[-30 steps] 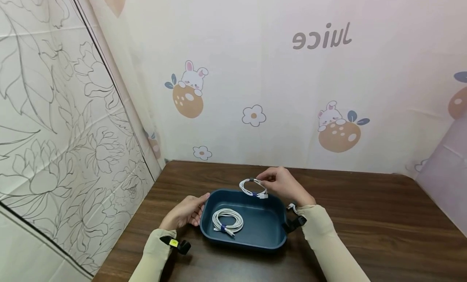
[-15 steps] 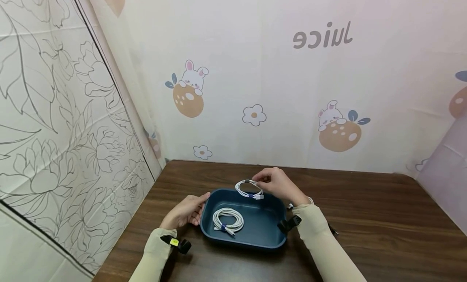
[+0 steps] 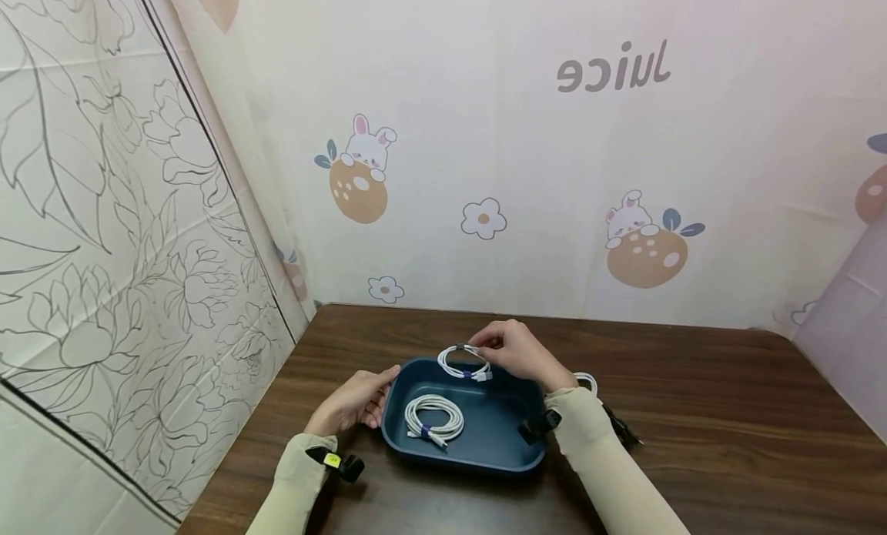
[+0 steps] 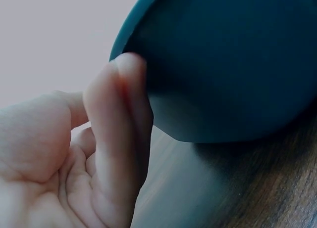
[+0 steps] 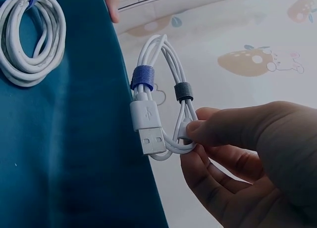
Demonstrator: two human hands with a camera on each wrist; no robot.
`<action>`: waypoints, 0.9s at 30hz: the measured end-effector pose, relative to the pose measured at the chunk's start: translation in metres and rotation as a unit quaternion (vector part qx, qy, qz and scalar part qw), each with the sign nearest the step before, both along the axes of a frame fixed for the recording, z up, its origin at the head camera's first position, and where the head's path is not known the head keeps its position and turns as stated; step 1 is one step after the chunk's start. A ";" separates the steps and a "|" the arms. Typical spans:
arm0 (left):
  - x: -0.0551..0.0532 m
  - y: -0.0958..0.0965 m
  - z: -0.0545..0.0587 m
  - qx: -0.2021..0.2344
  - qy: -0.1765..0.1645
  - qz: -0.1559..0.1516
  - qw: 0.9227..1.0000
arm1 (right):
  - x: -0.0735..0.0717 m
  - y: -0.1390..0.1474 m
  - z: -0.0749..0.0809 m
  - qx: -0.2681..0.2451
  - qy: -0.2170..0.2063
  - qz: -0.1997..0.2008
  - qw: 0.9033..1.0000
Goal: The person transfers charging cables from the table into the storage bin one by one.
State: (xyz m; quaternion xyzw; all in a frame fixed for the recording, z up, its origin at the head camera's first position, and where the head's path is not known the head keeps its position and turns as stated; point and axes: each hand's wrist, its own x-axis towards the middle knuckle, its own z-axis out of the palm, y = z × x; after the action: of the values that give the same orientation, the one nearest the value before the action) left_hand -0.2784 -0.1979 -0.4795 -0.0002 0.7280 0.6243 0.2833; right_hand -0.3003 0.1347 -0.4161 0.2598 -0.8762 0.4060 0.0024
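Note:
My left hand (image 3: 356, 402) grips the left rim of a dark blue rectangular tray (image 3: 495, 435), thumb at the top edge; its fingers (image 4: 119, 124) press the wall in the left wrist view. A thicker coiled white cable (image 3: 457, 419) with a blue strap lies in the tray's left half. Above the far rim, my right hand (image 3: 520, 354) pinches a smaller coiled USB cable (image 3: 467, 375) between thumb and fingers. Up close, that white cable shows its USB plug (image 5: 146, 114), a blue strap (image 5: 143, 77) and a dark grey strap (image 5: 184, 91).
On the brown wooden table (image 3: 728, 396), a white cable (image 3: 589, 379) and a black cable (image 3: 624, 431) lie right of the tray, partly hidden by my right sleeve. A patterned curtain (image 3: 430, 173) hangs behind the table's far edge.
My right hand has moved left with the USB cable along the tray's far rim. More of the cables beside my right sleeve has come into view. The left hand and tray stay put.

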 end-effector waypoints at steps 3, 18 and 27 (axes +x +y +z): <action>-0.001 0.001 -0.001 0.000 0.001 -0.002 1.000 | 0.000 -0.001 -0.002 0.004 0.005 0.000 1.000; -0.003 0.000 -0.003 0.000 -0.006 -0.002 1.000 | -0.001 -0.017 -0.009 0.024 0.007 0.024 0.999; -0.002 0.000 -0.004 -0.002 -0.007 -0.005 1.000 | 0.000 -0.022 -0.014 0.026 0.015 0.035 0.999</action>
State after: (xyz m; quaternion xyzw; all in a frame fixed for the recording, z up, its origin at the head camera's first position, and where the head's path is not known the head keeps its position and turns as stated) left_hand -0.2808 -0.1978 -0.4830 -0.0016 0.7273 0.6212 0.2918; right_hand -0.3005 0.1123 -0.4300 0.2961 -0.8767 0.3790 -0.0056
